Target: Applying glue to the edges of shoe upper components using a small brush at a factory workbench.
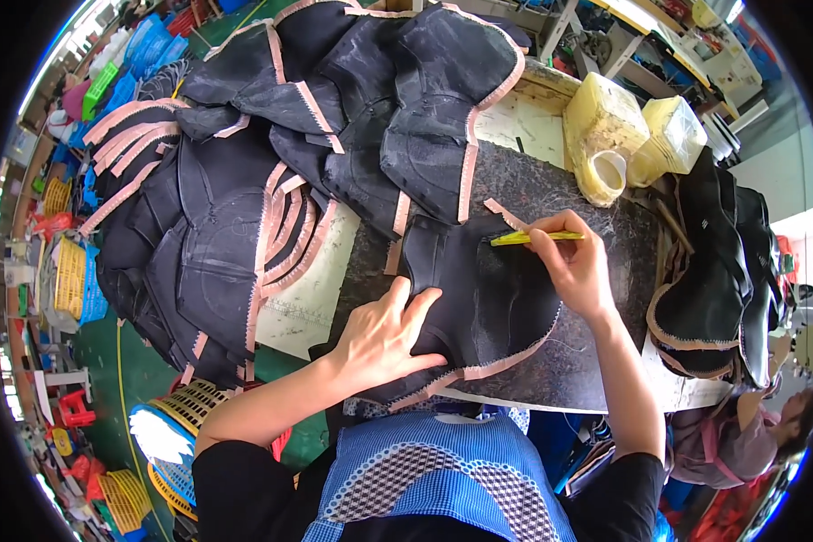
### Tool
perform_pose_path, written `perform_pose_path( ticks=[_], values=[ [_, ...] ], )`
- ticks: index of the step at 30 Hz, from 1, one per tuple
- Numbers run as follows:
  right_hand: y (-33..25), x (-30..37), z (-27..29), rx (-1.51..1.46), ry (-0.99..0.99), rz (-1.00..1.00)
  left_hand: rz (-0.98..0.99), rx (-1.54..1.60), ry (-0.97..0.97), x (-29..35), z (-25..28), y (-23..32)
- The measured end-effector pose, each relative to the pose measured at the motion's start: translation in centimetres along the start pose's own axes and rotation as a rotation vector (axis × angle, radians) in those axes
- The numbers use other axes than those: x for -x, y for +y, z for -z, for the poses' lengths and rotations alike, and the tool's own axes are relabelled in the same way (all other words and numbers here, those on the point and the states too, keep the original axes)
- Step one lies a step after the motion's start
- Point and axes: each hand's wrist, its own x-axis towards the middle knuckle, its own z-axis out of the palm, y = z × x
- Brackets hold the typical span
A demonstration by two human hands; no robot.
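Closest to my viewpoint, past the blue checked apron [443,470], the left hand [379,334] lies on the black panel [497,307] with thumb and fingers spread, pressing rather than gripping. The right hand [574,257] pinches a slim yellow tool [513,238], its tip on or just above the panel's far part; I can't tell which, nor make out what sort of tip it is. The panel sits on the worktop [596,361] between both hands, its pink edging [506,364] curving along the near side.

My worry is the hold: only the left hand bears down, so a firm stroke could, I judge, drag or crease the panel. A tool pinched this lightly might also skid, and a slip toward the edge could mark the pink strip. The upper pile of black pieces [425,99] crowds the panel's far side, so a wide sweep could snag it.

The worktop is dark, scuffed and littered with fibres. A left-hand heap [217,226] overhangs its side, folded black pieces [700,298] lie at the right, and two crusted yellowish containers [605,117] stand beyond. Farther out I see green floor [95,379], yellow baskets [70,275] and, off to the right, a co-worker [723,443]
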Motion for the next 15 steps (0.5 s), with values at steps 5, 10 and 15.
perform_pose_path(
  ticks=[5, 10, 15],
  values=[
    [0.4, 6.1, 3.5, 0.285, 0.026, -0.056, 0.08, 0.02, -0.026, 0.4, 0.1, -0.1],
    [-2.4, 9.7, 3.8, 0.105, -0.161, -0.161, 0.031, 0.031, 0.0, 0.0, 0.0, -0.3],
    [0.0, 6.2, -0.3, 0.186, 0.143, -0.046, 0.021, -0.001, -0.034, -0.2, 0.0, -0.3]
  ],
)
